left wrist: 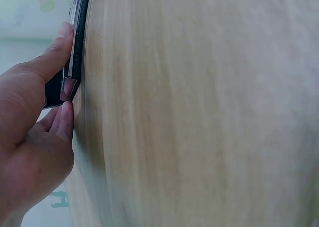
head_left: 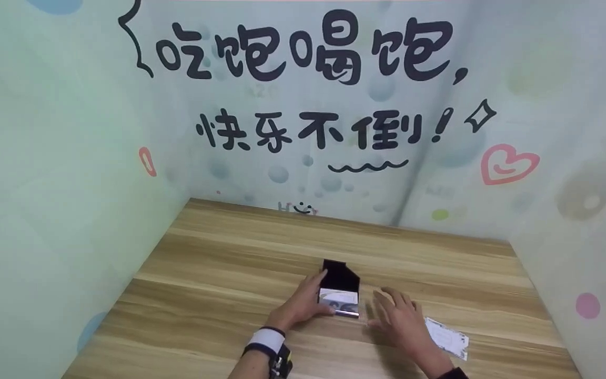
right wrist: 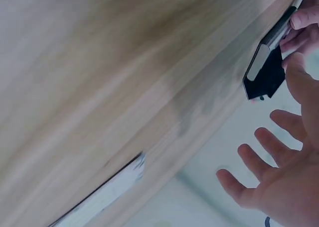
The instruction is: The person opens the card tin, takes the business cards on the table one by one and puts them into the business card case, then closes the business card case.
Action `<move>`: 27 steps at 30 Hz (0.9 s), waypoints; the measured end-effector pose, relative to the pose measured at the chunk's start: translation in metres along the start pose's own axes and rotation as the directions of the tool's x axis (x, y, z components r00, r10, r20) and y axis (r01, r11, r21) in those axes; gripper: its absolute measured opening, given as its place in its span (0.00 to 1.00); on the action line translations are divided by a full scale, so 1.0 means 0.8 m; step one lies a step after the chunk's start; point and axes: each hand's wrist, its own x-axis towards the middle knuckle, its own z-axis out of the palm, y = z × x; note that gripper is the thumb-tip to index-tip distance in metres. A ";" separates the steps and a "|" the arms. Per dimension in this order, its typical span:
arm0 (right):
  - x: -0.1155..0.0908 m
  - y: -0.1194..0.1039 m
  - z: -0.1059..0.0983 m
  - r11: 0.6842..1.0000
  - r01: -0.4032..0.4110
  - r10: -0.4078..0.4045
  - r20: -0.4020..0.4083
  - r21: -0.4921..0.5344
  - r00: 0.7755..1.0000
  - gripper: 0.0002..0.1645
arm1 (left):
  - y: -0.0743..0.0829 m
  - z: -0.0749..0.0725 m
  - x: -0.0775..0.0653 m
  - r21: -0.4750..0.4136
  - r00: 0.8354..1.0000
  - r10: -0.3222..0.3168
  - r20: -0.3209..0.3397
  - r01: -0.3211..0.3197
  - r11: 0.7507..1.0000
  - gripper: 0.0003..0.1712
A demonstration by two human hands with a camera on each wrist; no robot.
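A black business card case [head_left: 340,276] lies on the table with its lid folded back away from me. Printed cards [head_left: 339,298] fill its near half. My left hand [head_left: 303,303] grips the case from the left, thumb at the near corner and fingers along the side; the left wrist view shows the thumb [left wrist: 61,45] on the edge of the case. To the right of the case, my right hand [head_left: 402,321] hovers with fingers spread and holds nothing. Beside that hand, partly covered by it, a white card with a patterned border [head_left: 447,339] lies flat.
The wood-grain tabletop [head_left: 229,263] runs back to a printed fabric wall [head_left: 303,184]. Similar walls [head_left: 561,252] close in the left and right sides. My left wrist carries a strap with a small device [head_left: 281,363].
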 end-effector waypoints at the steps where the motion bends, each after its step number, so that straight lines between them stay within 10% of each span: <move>1: -0.005 0.003 -0.004 1.000 -0.012 0.012 0.006 -0.010 1.000 0.39 | 0.000 0.000 0.000 0.002 1.000 -0.006 0.003 0.006 1.000 0.55; 27: -0.077 0.090 -0.062 0.989 -0.126 0.138 0.181 -0.073 0.974 0.42 | 0.002 0.001 0.003 0.023 1.000 -0.021 0.018 0.021 1.000 0.56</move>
